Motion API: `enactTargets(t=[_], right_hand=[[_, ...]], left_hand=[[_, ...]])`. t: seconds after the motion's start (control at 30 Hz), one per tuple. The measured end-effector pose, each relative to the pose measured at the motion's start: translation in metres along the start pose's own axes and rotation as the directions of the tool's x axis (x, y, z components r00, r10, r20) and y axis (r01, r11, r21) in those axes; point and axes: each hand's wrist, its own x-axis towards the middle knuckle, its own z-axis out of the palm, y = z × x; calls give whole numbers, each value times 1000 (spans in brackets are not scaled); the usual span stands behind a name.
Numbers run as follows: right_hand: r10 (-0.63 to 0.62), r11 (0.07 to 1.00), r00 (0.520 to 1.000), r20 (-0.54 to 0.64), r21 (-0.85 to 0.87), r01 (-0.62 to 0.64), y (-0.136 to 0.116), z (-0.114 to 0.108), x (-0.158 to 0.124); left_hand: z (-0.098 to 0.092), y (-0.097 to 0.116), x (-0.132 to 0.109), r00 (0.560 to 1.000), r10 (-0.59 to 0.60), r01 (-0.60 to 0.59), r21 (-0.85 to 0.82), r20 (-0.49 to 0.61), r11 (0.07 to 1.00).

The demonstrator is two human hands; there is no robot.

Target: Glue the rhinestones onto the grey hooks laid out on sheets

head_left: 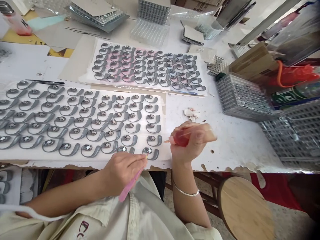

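Observation:
My left hand [122, 171] is closed around a slim pink-handled tool [128, 186]. Its yellowish tip touches or hovers at the grey curved piece with a round, shiny setting [149, 151] at the near right corner of the front sheet [163, 155]; I cannot tell which. Wrapped in my right hand [188, 143] is a small squeeze bottle [181, 137] of red liquid, tipped sideways with its narrow nozzle pointing left, just above the table. Rows of similar curved pieces [86, 147] cover the front sheet to the left.
Behind lies a second sheet of curved pieces [150, 70]. Dark tweezers [45, 81] rest at the left. A crumpled tissue [192, 113] sits beyond my right hand. Stacked grey racks [245, 96] crowd the right side. Below the table edge stands a round wooden stool [246, 208].

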Motion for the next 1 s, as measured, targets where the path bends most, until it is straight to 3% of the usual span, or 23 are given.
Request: enactTargets(t=[0.1, 0.23, 0.5, 0.7, 1.0], right_hand=[[17, 990, 1000, 13, 143, -18, -6, 6, -7], [79, 986, 986, 148, 133, -98, -6, 8, -16], [126, 976, 947, 294, 134, -172, -2, 5, -23], [100, 984, 918, 384, 98, -148, -8, 6, -22], [39, 994, 909, 414, 81, -79, -5, 8, -24]], left_hand=[[2, 3, -5, 999, 12, -11, -27, 49, 1000], [8, 1, -8, 998, 16, -16, -6, 59, 1000], [8, 3, -7, 994, 23, -32, 77, 103, 997], [8, 6, -2, 995, 16, -31, 143, 102, 989], [3, 7, 7, 986, 46, -72, 160, 161, 984]])
